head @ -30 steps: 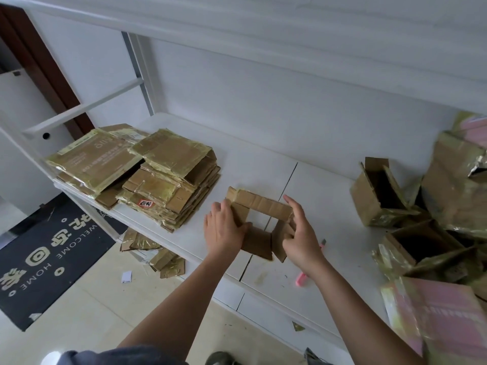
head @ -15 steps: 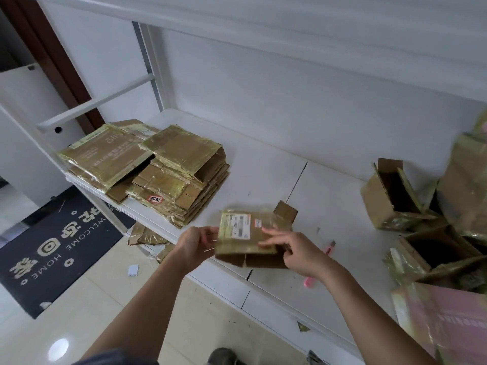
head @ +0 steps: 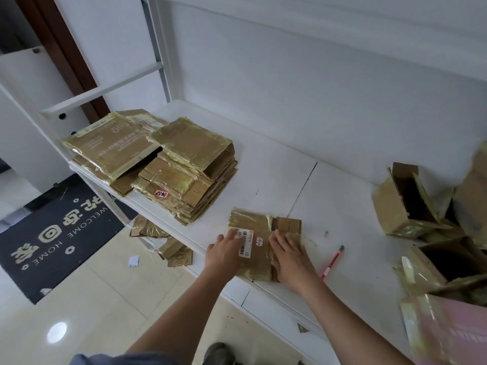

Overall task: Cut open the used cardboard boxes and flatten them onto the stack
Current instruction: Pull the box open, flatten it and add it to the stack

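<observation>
Flattened box [head: 257, 234], brown corrugated card under glossy yellowish tape, white barcode label, lay on white shelf [head: 276, 164] near front edge. Left hand [head: 225, 252] and right hand [head: 291, 259] pressed it flat, fingers straight, gripping nothing. Stack [head: 168, 164] of flat boxes well apart at left; pink cutter [head: 332, 262] just beside right hand

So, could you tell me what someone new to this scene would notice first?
Both hands, the left hand and the right hand, press a flattened box against the white shelf near its front edge. To the left sits the stack of flattened boxes; at the far right lie open boxes, and a pink utility knife rests just right of the hands.
</observation>
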Available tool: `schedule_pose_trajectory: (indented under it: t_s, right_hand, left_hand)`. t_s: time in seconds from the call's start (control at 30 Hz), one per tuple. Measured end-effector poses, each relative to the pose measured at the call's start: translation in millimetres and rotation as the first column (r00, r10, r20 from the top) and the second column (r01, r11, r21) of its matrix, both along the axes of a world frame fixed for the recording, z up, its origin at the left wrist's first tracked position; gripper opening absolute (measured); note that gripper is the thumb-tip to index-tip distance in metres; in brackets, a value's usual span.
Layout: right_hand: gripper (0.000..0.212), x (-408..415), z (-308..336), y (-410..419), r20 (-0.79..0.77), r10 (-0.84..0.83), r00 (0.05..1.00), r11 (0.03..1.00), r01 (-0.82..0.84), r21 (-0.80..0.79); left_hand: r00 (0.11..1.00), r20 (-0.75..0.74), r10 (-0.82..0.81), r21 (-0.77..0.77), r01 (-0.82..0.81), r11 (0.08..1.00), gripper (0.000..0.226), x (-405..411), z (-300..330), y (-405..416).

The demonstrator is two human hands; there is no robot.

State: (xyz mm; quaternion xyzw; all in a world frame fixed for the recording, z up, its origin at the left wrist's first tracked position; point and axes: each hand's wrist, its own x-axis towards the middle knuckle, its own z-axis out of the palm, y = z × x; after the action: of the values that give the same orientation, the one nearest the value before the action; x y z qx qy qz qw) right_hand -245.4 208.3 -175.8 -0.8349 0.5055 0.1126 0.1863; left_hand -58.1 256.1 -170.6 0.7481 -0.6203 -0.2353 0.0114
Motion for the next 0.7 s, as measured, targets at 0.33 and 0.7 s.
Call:
schedule_pose_trajectory:
  t_s: [0.33,0.7]
  right_hand:
    - [0.063,-2.0,-12.9,-4.4,0.060,-0.041,0.997,0.996,0.036,0.087]
    - [0.071,4.0,44.5,-0.3,0.664,-0.437,0.607,0.838,0.544,0.054]
  left_hand:
    - [0.843,-0.269,0.465,-0.007,-0.485,0.875,0.038,-17.6,18.5,-30.2]
    - [0.293,-0.827,0.480,0.113,-0.750,0.652,0.011,-7.6,99.1,-44.2]
